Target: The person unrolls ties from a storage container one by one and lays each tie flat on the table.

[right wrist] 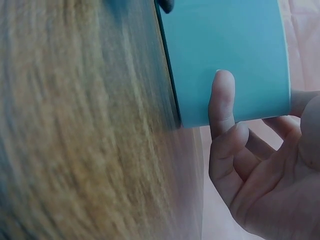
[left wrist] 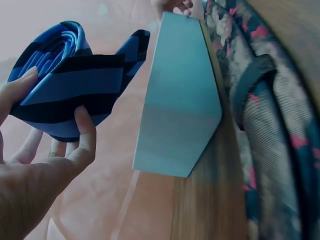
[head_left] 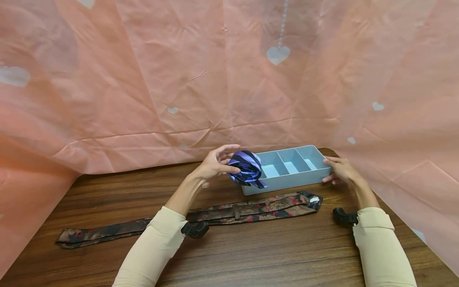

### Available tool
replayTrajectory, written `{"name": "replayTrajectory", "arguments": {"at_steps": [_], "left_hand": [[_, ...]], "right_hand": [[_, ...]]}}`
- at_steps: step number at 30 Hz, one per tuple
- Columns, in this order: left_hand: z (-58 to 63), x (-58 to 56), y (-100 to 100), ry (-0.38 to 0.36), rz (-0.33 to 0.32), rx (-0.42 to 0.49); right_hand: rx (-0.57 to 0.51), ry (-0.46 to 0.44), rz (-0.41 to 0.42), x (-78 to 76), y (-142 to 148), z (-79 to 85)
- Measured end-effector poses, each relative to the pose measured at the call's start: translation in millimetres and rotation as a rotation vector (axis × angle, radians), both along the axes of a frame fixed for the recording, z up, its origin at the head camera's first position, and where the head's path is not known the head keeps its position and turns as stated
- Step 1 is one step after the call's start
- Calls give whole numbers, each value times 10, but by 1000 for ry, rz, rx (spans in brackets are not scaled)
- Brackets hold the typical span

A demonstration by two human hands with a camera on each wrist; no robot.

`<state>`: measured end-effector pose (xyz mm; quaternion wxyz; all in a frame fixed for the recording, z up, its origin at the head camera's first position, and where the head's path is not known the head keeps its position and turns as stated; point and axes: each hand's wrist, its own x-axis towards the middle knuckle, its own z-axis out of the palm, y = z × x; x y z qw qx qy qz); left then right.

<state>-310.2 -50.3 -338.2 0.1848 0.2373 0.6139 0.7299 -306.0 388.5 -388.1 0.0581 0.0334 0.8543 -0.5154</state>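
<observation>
My left hand [head_left: 214,164] holds a rolled striped necktie [head_left: 251,166], blue-purple and black, thumb on the near face of the roll and fingers around its far side. The tie's loose end [left wrist: 134,50] sticks out from the roll. In the head view the roll overlaps the left end of a pale blue divided box [head_left: 287,184]. At the box's right end, my right hand [head_left: 341,170] grips the corner; in the right wrist view one finger lies along the wall and others are behind the end.
A dark floral necktie [head_left: 251,213] lies folded lengthwise across the wooden table [head_left: 279,255], in front of the box. Several box compartments show bare floors. A pink cloth [head_left: 201,79] with pale hearts hangs behind and at both sides.
</observation>
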Motion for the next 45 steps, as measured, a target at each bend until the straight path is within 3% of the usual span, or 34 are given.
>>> {"name": "replayTrajectory", "arguments": {"at_steps": [8,16,24,35,45], "left_hand": [[-115,318,-290,44,35,41],[-292,630,-511,88,109,4],[-459,906,-659,72,51,-21],[-551,1101,-716,55,-36,-68],[-615,1142,-746,99,-71,-189]], "right_hand": [[31,7,14,-7,46,14],[36,-8,10,7,62,32],[47,-10,8,12,57,58],[54,-10,-2,21,46,53],[57,-10,1,7,62,34]]}}
